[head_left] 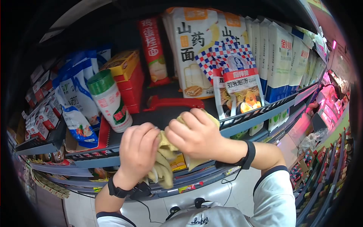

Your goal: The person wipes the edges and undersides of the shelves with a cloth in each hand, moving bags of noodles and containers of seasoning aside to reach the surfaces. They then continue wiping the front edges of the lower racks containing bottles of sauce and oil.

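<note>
My left hand (138,151) is closed on one end of a crumpled yellowish cloth (163,166). Bunched in my right hand (194,134) is the other part of the same cloth, and its loose folds hang between and below both hands. The two hands are close together over the front edge of a shelf (151,117). Just beyond them on the shelf lies a red curved plastic piece (176,103). To the left stands a white canister with a green lid (109,100), slightly tilted.
Behind are a red noodle pack (153,51), white-and-orange noodle packs (194,56) and checked sachets (240,79). Blue-and-white bags (77,94) and a yellow-and-red box (123,72) stand left. A raised rail (257,117) edges the shelf. White packs (280,60) line the right.
</note>
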{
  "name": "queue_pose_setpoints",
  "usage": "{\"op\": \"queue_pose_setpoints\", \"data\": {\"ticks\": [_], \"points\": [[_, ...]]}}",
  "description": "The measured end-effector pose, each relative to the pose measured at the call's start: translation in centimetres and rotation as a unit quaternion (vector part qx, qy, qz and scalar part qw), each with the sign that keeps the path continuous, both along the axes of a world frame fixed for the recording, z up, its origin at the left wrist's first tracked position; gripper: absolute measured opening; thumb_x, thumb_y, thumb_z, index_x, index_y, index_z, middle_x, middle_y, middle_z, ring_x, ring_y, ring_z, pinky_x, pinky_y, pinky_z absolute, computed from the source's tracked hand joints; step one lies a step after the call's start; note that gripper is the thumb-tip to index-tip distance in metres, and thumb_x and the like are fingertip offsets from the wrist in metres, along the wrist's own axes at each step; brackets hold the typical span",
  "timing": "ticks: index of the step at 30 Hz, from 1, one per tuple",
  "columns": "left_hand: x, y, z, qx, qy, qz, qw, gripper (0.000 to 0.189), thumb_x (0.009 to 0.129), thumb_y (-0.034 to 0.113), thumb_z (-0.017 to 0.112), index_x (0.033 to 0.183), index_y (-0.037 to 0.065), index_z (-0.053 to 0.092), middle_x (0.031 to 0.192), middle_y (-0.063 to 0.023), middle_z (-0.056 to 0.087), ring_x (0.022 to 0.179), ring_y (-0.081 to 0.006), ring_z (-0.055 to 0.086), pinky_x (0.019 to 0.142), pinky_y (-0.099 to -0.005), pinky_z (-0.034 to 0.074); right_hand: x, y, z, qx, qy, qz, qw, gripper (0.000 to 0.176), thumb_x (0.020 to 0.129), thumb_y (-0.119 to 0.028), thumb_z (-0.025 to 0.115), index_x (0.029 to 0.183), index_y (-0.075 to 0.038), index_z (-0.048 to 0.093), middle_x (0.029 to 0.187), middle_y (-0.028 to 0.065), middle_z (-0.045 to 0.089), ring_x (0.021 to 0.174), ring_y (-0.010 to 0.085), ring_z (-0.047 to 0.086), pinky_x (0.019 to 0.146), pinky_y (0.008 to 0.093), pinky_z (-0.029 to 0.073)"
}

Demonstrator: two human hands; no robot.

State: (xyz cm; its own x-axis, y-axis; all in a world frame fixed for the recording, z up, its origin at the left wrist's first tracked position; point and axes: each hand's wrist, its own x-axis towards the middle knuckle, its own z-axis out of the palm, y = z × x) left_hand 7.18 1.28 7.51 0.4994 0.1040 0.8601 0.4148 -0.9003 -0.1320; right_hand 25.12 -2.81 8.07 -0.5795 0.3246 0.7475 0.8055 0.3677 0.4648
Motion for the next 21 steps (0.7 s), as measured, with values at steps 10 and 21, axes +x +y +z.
{"op": "queue_pose_setpoints", "data": {"ticks": [10, 21], "points": [[-0.2, -0.9, -0.3, -0.013, 0.004, 0.049, 0.999, 0.022, 0.072, -0.001, 0.058, 0.093, 0.002, 0.052, 0.088, -0.0134, 0.053, 0.074, -0.0287, 0.05, 0.063, -0.0357, 0.041, 12.2, -4.4, -0.4, 0.125, -0.003, -0.009, 0.992, 0.021, 0.06, -0.02, 0.063, 0.079, -0.015, 0.057, 0.081, -0.0003, 0.056, 0.077, 0.0201, 0.053, 0.068, 0.0341, 0.044], [5.1, -2.2, 0.5, -0.043, 0.048, 0.058, 0.996, 0.019, 0.061, 0.006, 0.068, 0.077, 0.007, 0.059, 0.084, -0.0088, 0.051, 0.072, -0.0256, 0.048, 0.061, -0.0337, 0.04, 10.9, -2.2, -1.5, 0.096, 0.051, 0.023, 0.994, 0.022, 0.058, -0.02, 0.059, 0.079, -0.013, 0.057, 0.083, -0.0002, 0.056, 0.076, 0.02, 0.053, 0.069, 0.0343, 0.042]]}}
